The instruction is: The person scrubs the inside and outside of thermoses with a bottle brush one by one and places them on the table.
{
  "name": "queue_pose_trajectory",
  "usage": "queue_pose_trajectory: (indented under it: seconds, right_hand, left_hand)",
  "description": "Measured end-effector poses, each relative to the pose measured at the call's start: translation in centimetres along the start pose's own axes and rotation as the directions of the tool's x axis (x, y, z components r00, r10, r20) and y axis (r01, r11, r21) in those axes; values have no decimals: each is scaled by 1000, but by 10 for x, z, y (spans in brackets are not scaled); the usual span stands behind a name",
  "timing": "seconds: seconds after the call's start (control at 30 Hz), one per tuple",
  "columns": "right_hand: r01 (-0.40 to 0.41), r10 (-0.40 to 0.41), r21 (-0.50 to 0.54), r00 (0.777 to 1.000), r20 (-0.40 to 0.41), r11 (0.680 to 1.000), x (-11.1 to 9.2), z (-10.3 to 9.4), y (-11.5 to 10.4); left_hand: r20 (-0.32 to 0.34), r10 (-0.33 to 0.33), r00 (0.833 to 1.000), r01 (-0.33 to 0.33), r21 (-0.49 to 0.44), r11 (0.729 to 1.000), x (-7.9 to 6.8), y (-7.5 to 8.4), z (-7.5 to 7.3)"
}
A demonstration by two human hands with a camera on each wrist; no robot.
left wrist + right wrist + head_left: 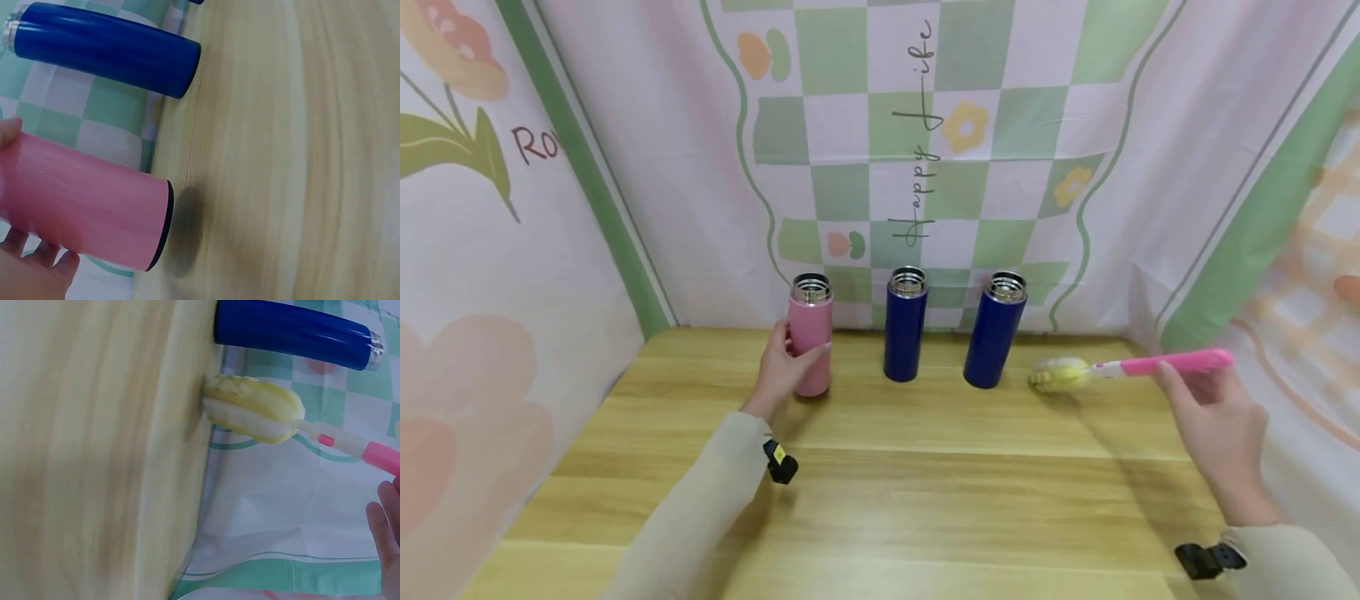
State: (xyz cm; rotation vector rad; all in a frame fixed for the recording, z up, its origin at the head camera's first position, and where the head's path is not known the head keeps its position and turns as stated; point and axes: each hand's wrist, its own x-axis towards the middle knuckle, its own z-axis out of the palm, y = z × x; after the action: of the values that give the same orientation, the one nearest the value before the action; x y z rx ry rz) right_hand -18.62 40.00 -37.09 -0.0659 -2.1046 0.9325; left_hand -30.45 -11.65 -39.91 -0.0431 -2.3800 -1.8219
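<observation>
Head view: left of centre, the left hand wraps thumb and fingers round the pink bottle; far right, the right hand pinches the brush by its handle. Left wrist view: bottle at lower left, between thumb and fingers. Right wrist view: handle just above the fingers, right edge.

Head view high, facing forward-down; wrist views close, sideways; all share tabletop.
</observation>
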Motion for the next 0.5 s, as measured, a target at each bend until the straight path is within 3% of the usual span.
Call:
queue_pose_trajectory:
  seconds: [0.1,0.33,0.5]
  right_hand:
    - [-34,34,18,999,6,999,3,-1,-3]
    - [56,-53,70,998,-41,996,7,4,-6]
    - [-42,43,142,999,-4,989,11,3,-11]
  left_hand:
    - [34,32,999,-33,8,999,-5,0,-5]
    - [135,75,988,-84,61,995,-12,-1,-13]
    - [172,92,981,-111,104,988,-17,0,-15]
